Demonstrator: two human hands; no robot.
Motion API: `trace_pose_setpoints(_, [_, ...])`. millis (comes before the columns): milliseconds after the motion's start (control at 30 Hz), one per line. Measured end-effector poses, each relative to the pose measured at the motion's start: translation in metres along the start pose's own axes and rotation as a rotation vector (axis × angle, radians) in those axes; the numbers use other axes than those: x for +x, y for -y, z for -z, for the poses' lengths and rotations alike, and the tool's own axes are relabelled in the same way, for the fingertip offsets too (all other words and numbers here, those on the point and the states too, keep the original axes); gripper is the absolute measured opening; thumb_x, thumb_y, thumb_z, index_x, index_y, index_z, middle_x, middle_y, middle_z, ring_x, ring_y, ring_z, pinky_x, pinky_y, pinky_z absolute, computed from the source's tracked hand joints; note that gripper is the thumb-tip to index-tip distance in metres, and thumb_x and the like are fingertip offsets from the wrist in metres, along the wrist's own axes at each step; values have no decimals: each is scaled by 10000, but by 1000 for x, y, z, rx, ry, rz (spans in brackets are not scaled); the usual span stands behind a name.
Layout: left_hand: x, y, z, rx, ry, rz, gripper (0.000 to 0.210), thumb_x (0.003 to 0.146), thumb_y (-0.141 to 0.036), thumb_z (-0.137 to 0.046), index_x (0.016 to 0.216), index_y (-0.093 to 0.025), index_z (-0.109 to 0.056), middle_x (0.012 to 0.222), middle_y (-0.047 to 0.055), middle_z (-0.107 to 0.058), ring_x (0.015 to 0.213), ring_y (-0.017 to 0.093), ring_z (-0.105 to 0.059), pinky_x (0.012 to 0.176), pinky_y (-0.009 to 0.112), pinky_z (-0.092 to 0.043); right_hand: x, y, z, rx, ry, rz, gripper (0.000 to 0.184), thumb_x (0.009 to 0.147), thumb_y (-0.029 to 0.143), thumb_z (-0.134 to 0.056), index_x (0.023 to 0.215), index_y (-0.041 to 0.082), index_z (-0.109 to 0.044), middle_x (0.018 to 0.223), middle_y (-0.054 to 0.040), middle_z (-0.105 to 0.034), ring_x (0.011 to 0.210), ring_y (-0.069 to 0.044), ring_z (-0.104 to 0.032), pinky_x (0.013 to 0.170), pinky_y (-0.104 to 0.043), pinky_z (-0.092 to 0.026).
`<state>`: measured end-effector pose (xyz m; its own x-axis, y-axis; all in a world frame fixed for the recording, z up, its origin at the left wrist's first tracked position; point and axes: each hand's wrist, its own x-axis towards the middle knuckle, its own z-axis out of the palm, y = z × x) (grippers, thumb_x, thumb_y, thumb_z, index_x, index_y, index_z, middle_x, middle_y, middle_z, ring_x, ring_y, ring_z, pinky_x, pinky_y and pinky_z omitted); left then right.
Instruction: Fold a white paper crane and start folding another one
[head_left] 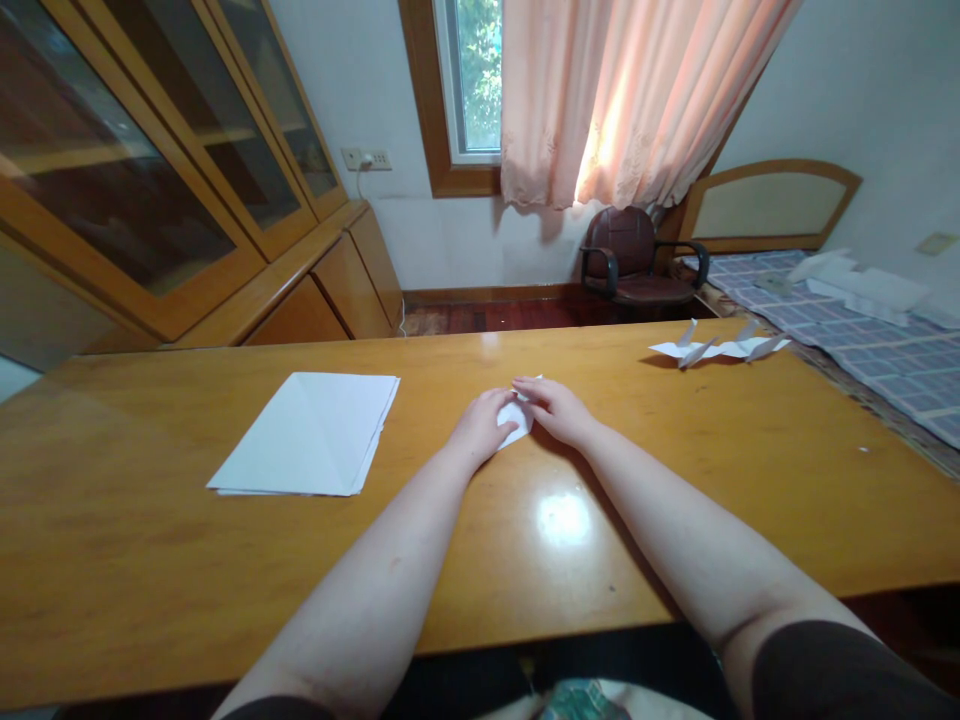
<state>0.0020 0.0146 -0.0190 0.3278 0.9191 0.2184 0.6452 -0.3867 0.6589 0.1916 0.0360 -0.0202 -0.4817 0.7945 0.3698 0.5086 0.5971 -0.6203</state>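
Wood table (480, 580) spanned the near side. Small folded paper (514, 420) sat mid-table, just right of the left hand (481, 425) and left of the right hand (556, 408), touching both; neither hand clearly nearer. Visible part looked longest from near left to far right, edges partly covered. Left hand palm down, thumb spread from fingers over the paper; right hand's fingers bent over its far end. Gripping or just pressing, couldn't tell. Paper stack (307, 435) lay left, well apart. Paper birds (724, 348) stood far right. Chair (628, 250) beyond.
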Motion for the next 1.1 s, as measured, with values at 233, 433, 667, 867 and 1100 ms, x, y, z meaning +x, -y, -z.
trace_pose_setpoints(233, [-6, -12, -2, 487, 126, 87, 341, 866, -225, -479, 1191, -182, -571, 1301, 95, -542, 1245, 232, -435, 1055, 382, -303, -2, 9, -13, -389, 277, -170, 449, 910, 302, -400, 1350, 219, -437, 1442, -92, -378, 1344, -231, -314, 1081, -542, -182])
trace_pose_setpoints(433, [-19, -21, -22, 587, 229, 79, 742, 868, -520, -403, 1424, -50, -258, 1505, 184, -200, 1400, 271, -154, 1130, 422, -158, -4, 14, -14, -503, 300, -204, 546, 923, 392, -361, 1424, 178, -309, 1484, -122, -283, 1382, -246, -221, 1083, -575, -114])
trace_pose_setpoints(667, [-18, -20, -19, 602, 294, 90, 827, 862, -595, -308, 1453, -36, -156, 1520, 175, -133, 1411, 261, -87, 1142, 421, -108, -5, 17, -14, -495, 384, -177, 596, 930, 477, -278, 1454, 196, -238, 1506, -89, -229, 1395, -228, -180, 1107, -528, -97])
trace_pose_setpoints(867, [-26, -28, -24, 635, 279, 200, 858, 849, -610, -322, 1443, -8, -179, 1516, 199, -105, 1407, 304, -77, 1132, 466, -120, -3, 17, -12, -506, 373, -277, 588, 931, 443, -281, 1460, 193, -220, 1519, -71, -188, 1400, -212, -165, 1111, -488, -128])
trace_pose_setpoints(1100, [-33, -39, -23, 600, 383, 133, 821, 845, -610, -318, 1469, -107, -142, 1534, 115, -42, 1415, 283, -18, 1120, 535, -64, -2, 10, -4, -525, 353, -351, 595, 933, 450, -265, 1460, 178, -216, 1521, -72, -179, 1400, -211, -159, 1107, -490, -140])
